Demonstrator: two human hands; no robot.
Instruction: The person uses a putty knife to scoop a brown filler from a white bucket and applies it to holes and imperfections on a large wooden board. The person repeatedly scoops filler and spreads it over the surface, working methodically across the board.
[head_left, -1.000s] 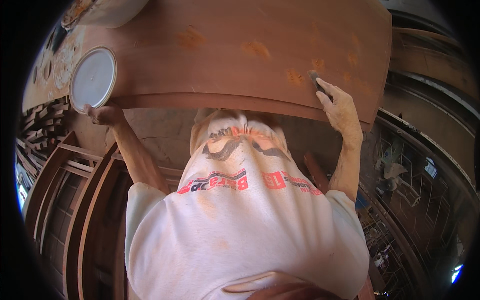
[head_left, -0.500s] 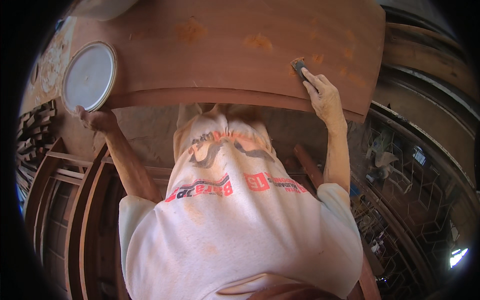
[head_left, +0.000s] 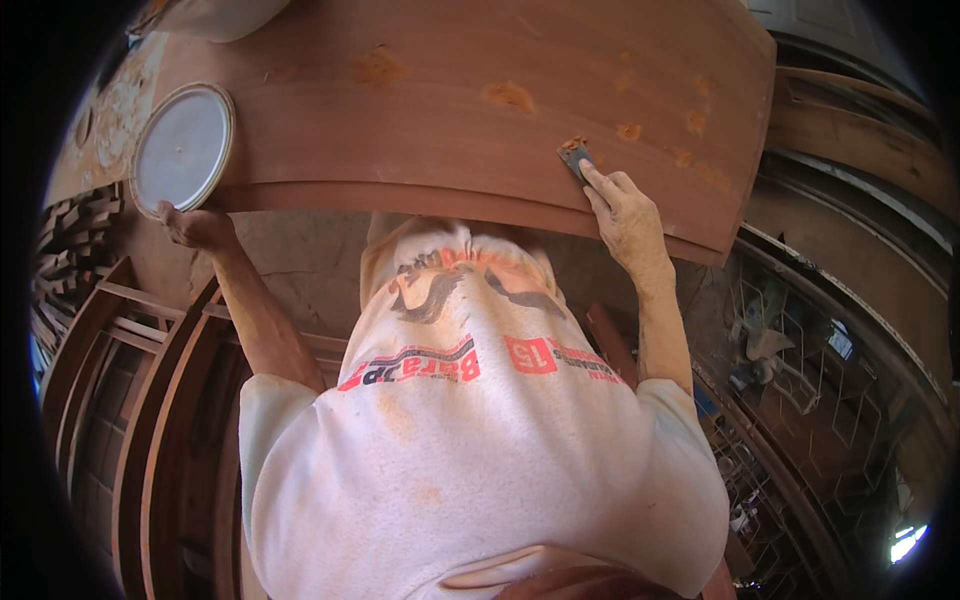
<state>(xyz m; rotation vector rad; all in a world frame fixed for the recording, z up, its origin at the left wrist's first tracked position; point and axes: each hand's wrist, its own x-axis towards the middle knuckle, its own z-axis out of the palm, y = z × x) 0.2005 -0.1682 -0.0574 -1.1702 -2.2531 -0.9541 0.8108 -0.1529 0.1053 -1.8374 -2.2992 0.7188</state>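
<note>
My left hand (head_left: 200,228) grips a round, pale grey lid (head_left: 180,152) by its lower rim, holding it at the left end of a reddish-brown wooden panel (head_left: 440,140). Several rough orange patches (head_left: 510,97) dot the panel's surface. My right hand (head_left: 628,222), fingers pressed together, holds a small flat grey scraper (head_left: 580,165) against the panel's right half, with crumbly orange material on its front edge. The panel's near edge runs across in front of my body.
A pale container (head_left: 235,15) stands at the panel's far left, beside a paler, mottled board (head_left: 95,150). Stacked wood offcuts (head_left: 75,240) and wooden frames (head_left: 130,400) lie low at my left. Long boards (head_left: 850,130) and metal grillework (head_left: 810,420) fill the right side.
My right hand has moved the scraper leftward across the panel and toward the near edge. My left hand still holds the lid in about the same place.
</note>
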